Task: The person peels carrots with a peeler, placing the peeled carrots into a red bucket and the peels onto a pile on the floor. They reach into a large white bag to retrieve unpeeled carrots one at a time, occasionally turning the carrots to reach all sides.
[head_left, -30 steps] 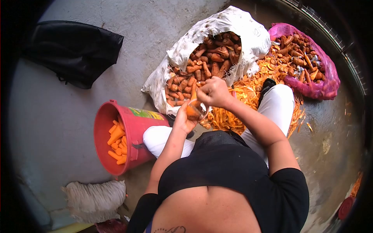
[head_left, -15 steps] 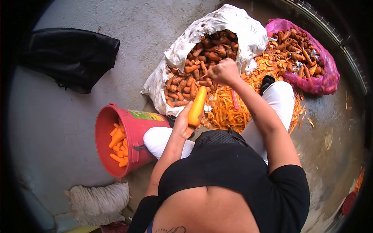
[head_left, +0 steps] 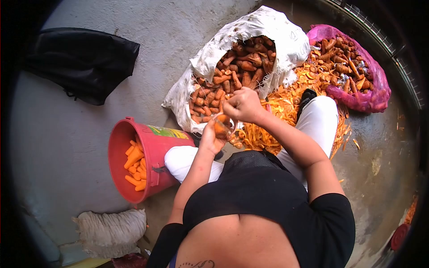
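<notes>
My left hand (head_left: 211, 139) is closed around a carrot (head_left: 220, 128), which points up and away from me and is partly hidden by my fingers. My right hand (head_left: 245, 105) is a fist right at the carrot's far end. A thin, pale, curved edge shows beside the carrot under that fist; what the fist grips is too blurred to make out. Below and beyond both hands lies a heap of orange carrot peelings (head_left: 258, 137). A torn white sack (head_left: 292, 39) full of unpeeled carrots (head_left: 250, 62) lies open just ahead.
At left, a tilted red bucket (head_left: 154, 178) holds peeled carrots (head_left: 135, 163). A pink mesh sack (head_left: 379, 96) with more carrots lies at far right. Black plastic (head_left: 85, 62) lies on the grey floor, and a bundled whitish sack (head_left: 111, 232) sits at lower left.
My right hand has come down and toward me, from beside the sack's opening to the carrot. The carrot's long orange side, plainly visible before, is now mostly covered or turned away.
</notes>
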`<state>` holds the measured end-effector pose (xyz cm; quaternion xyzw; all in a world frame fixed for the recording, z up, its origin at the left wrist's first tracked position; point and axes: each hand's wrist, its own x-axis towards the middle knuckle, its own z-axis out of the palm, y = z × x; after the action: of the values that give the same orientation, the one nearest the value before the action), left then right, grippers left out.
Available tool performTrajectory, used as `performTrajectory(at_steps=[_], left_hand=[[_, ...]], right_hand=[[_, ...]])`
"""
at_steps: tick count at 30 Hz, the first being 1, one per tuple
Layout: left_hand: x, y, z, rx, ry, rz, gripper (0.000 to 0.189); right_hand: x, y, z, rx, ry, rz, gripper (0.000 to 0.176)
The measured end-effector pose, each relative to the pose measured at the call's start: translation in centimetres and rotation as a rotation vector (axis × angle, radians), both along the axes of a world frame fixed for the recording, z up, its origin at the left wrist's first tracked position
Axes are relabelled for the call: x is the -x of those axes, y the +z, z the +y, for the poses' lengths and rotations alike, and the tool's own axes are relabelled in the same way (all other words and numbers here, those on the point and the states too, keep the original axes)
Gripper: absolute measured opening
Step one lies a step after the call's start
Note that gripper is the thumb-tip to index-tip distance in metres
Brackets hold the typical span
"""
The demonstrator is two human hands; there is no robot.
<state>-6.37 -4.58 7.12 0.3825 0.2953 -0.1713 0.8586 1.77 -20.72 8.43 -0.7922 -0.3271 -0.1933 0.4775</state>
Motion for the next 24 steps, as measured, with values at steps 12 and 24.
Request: performTrajectory(at_steps=[12,24], left_hand=[[0.4,1.1,-0.4,-0.055,-0.114,-0.133,0.037],[0.4,1.5,0.8,0.089,-0.104,0.012,0.047]], right_hand=[[-0.1,-1.4,0.3,0.096,-0.006,-0.069,0.029],[-3.8,-0.2,-2.9,0.186,-0.191,0.355,0.038]])
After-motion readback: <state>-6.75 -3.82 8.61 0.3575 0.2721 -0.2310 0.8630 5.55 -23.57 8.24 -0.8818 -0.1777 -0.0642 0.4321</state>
